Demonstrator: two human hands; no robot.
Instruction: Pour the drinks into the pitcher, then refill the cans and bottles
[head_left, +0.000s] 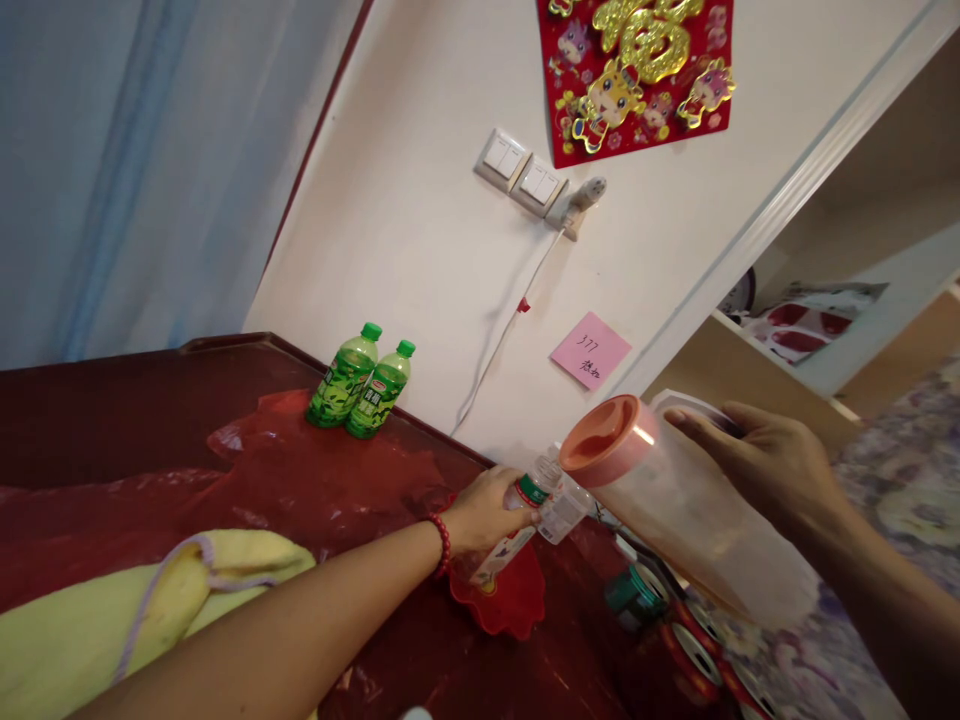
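My left hand (pixel 491 512), with a red bead bracelet at the wrist, is wrapped round a clear bottle (pixel 510 548) with a green band near its open neck. The bottle leans over a red scalloped dish (pixel 510 600). My right hand (pixel 765 460) grips the handle of a large translucent pitcher (pixel 697 520) with an orange-pink lid. The pitcher is tilted, its lid end beside the bottle's mouth. Whether liquid passes between them cannot be made out. Behind the bottle, a clear plastic container (pixel 564 512) is partly hidden.
Two green-capped bottles (pixel 360 385) stand against the wall on the dark red table (pixel 150 400). A yellow cloth (pixel 247 560) lies at the left. A green can (pixel 636 595) and several red cans (pixel 690 660) are below the pitcher. A white cable (pixel 495 350) hangs down the wall.
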